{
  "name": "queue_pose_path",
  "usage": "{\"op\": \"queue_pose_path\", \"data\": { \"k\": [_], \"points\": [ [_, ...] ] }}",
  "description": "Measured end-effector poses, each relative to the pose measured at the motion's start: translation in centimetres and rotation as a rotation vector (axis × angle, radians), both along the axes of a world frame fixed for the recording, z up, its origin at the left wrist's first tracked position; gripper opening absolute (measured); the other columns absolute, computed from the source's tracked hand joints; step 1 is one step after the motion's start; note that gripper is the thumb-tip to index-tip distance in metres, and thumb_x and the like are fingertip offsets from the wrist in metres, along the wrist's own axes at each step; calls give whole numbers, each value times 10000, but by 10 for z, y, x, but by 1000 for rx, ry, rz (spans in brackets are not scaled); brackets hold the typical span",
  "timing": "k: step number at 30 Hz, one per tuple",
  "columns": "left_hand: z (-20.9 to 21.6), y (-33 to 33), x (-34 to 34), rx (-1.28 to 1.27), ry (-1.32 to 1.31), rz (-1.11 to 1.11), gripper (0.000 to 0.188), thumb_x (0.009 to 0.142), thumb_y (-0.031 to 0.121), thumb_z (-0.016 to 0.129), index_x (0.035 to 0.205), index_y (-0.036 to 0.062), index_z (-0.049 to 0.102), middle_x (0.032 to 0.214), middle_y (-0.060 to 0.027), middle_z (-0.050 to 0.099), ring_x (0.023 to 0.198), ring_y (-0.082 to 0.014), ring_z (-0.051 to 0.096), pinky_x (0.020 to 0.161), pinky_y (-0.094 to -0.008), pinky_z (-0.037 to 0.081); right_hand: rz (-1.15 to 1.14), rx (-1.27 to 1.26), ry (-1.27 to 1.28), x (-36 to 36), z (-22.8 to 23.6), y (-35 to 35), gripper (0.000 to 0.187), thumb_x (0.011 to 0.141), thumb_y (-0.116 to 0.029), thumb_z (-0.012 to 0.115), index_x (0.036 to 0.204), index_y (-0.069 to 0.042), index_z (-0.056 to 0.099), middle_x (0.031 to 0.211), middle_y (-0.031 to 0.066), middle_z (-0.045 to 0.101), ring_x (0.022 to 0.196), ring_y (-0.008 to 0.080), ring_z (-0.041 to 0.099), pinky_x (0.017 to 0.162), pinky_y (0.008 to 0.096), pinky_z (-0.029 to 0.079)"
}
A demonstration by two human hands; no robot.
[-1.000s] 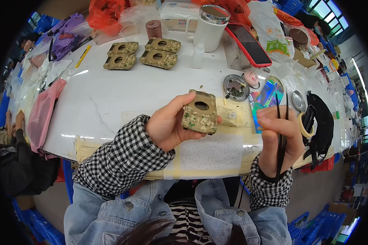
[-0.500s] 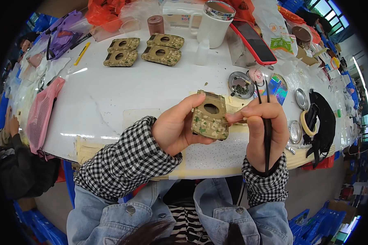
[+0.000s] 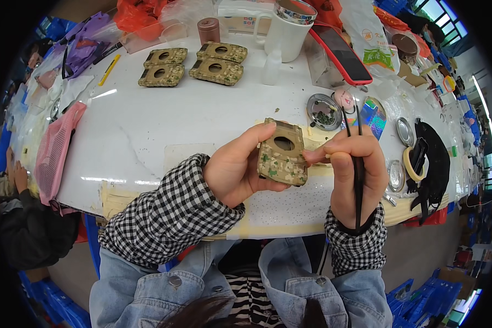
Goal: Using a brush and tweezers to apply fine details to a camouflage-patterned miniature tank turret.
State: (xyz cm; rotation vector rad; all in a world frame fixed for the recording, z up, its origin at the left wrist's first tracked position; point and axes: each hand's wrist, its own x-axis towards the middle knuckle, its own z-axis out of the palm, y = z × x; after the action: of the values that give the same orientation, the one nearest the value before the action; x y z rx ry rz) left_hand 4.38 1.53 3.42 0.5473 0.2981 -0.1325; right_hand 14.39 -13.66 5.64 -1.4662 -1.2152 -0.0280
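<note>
Near the middle of the table, my left hand (image 3: 229,170) is closed around a camouflage-painted model tank hull (image 3: 281,168) with a round hole in its top. The hull is tilted so its top faces me. My right hand (image 3: 369,164) grips black tweezers (image 3: 358,192), whose tips point away from me and stand apart. Its fingertips meet the hull's right side. Something thin and pale (image 3: 327,156) shows by the right thumb and forefinger; its kind cannot be made out. Several matching hulls (image 3: 216,72) rest farther back on the left.
A round tin (image 3: 323,111) holding small dark green pieces lies beyond my right hand. Behind it are a white mug (image 3: 285,37), a clear bottle (image 3: 271,68) and a red-cased phone (image 3: 341,54). A pink mesh bag (image 3: 59,150) lies left; a black cloth item (image 3: 433,169), right.
Both hands and the hull have shifted very slightly right in the view. The grip on the hull and tweezers stays the same.
</note>
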Motion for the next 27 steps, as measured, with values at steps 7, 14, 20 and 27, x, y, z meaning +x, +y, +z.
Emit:
{"op": "queue_pose_path", "data": {
  "k": [7, 14, 20, 27],
  "points": [
    [0, 0, 0, -5, 9, 1, 436, 945, 340, 319, 1190, 4, 450, 959, -122, 618, 747, -175, 650, 511, -213, 560, 0, 4, 49, 0, -2, 0, 45, 844, -24, 555, 881, -28, 530, 755, 51, 636, 639, 131, 455, 623, 255, 378],
    [-1, 1, 0, -14, 16, 6, 442, 947, 335, 312, 1195, -7, 442, 973, -149, 616, 737, -169, 651, 511, -208, 560, -16, -23, -13, 2, -2, 1, 35, 848, -26, 551, 870, -23, 524, 751, 55, 632, 637, 125, 452, 620, 246, 376],
    [-4, 1, 1, -23, -19, -11, 446, 948, 335, 307, 1205, -7, 430, 1006, -203, 601, 729, -181, 651, 531, -212, 566, -29, 22, 99, -1, 2, -2, 34, 870, -38, 530, 873, -9, 513, 771, 59, 611, 645, 120, 450, 649, 240, 391],
    [-1, 3, 0, 10, -7, 21, 427, 947, 333, 311, 1223, 23, 410, 1015, -243, 590, 690, -179, 642, 505, -193, 541, -385, -140, -435, 16, 2, -27, 111, 744, 26, 651, 833, 0, 591, 732, 94, 552, 635, 190, 516, 570, 269, 406]
  ]
}}
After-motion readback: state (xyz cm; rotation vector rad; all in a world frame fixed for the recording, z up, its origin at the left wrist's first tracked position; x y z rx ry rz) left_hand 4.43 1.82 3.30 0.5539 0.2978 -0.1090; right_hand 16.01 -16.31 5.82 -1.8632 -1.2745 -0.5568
